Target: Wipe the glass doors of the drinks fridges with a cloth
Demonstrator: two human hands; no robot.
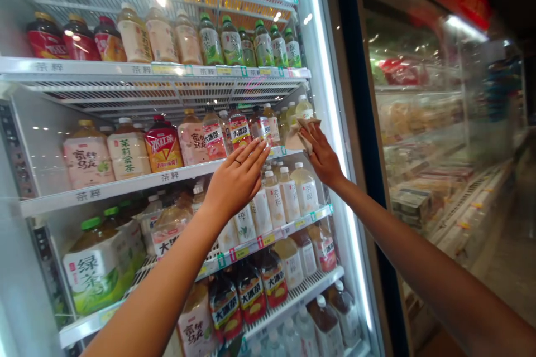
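A tan cloth [302, 135] is pressed to the glass door of a lit drinks fridge, toward its right edge. My right hand [321, 155] has its fingers over the cloth and holds it there. Lower and to the left, my left hand [240, 175] lies with straight fingers at the glass and holds nothing; a thin dark ring is on one finger. Through the glass, iced tea bottles [239, 127] show just above the left hand. A clear bottle with a pale cap [304, 107] stands behind the cloth.
Wire shelves [125, 181] inside the fridge carry rows of bottled tea. A bright light strip [330, 78] runs down the fridge's right side, beside a dark door frame [355, 95]. On the right stands another glass-fronted display case [422, 122] with packaged goods, blurred.
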